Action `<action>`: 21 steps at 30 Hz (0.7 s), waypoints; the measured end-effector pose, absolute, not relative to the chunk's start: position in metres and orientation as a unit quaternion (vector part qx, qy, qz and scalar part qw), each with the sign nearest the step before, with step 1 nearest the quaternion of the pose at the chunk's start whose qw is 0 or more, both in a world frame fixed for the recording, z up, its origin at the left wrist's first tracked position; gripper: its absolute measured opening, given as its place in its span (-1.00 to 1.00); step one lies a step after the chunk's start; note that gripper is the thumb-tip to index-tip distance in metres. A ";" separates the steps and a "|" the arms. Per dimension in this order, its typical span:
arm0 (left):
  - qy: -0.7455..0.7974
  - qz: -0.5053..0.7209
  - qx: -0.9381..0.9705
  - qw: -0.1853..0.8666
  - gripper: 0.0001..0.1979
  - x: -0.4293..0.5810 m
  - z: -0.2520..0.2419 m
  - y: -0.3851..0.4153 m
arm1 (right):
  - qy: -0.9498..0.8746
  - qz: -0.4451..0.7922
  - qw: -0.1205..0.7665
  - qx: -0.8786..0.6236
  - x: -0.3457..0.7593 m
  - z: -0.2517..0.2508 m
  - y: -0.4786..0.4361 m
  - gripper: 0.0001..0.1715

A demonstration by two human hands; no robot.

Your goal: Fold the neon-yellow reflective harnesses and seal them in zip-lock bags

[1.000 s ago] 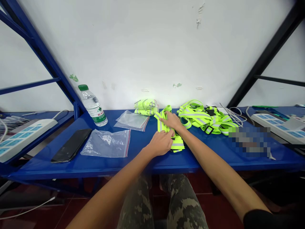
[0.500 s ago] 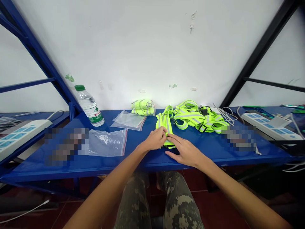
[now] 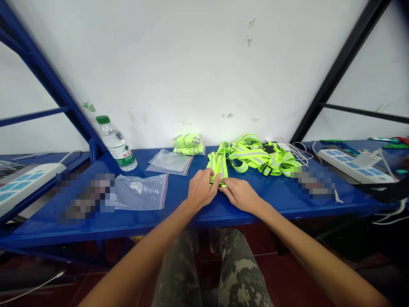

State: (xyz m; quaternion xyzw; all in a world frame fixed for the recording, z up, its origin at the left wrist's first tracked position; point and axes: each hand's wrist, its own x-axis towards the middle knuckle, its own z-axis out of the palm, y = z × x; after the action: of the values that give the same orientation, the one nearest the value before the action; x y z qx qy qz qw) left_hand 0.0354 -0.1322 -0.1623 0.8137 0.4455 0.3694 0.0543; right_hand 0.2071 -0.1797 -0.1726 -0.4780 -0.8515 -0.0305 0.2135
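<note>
One folded yellow strap [image 3: 217, 164] lay on the table [image 3: 179, 187], just left of a strap heap [image 3: 254, 157]. The left hand [image 3: 201, 187] had its fingers clamped on its near end; whether the right hand [image 3: 241, 194] gripped, I couldn't tell. Further left were two stacked bundles [image 3: 188, 150] and one bottle [image 3: 119, 147].
</note>
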 end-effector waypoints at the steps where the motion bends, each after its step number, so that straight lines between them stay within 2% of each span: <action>1: 0.455 0.343 0.821 0.039 -0.69 0.036 -0.162 -0.133 | -0.843 -0.027 0.216 -0.492 0.206 -0.173 -0.178 -0.65; 8: 0.538 0.215 0.815 -0.018 -0.51 0.048 -0.153 -0.113 | -0.789 -0.005 0.288 -0.543 0.204 -0.181 -0.156 -0.65; 13: 0.565 0.167 0.808 -0.005 -0.43 0.056 -0.149 -0.097 | -0.777 -0.013 0.320 -0.542 0.205 -0.185 -0.138 -0.62; 16: 0.571 0.152 0.807 0.009 -0.38 0.058 -0.150 -0.089 | -0.759 0.009 0.344 -0.553 0.204 -0.187 -0.130 -0.67; 21: 0.571 0.141 0.809 -0.007 -0.48 0.062 -0.151 -0.085 | -0.733 0.041 0.369 -0.570 0.201 -0.189 -0.121 -0.75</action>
State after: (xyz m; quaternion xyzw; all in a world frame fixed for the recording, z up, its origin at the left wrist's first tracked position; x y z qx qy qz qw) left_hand 0.0616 -0.0854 -0.1513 0.8090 0.5707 0.1407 -0.0073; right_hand 0.2014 -0.1207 -0.1886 -0.5701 -0.7330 0.0409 0.3687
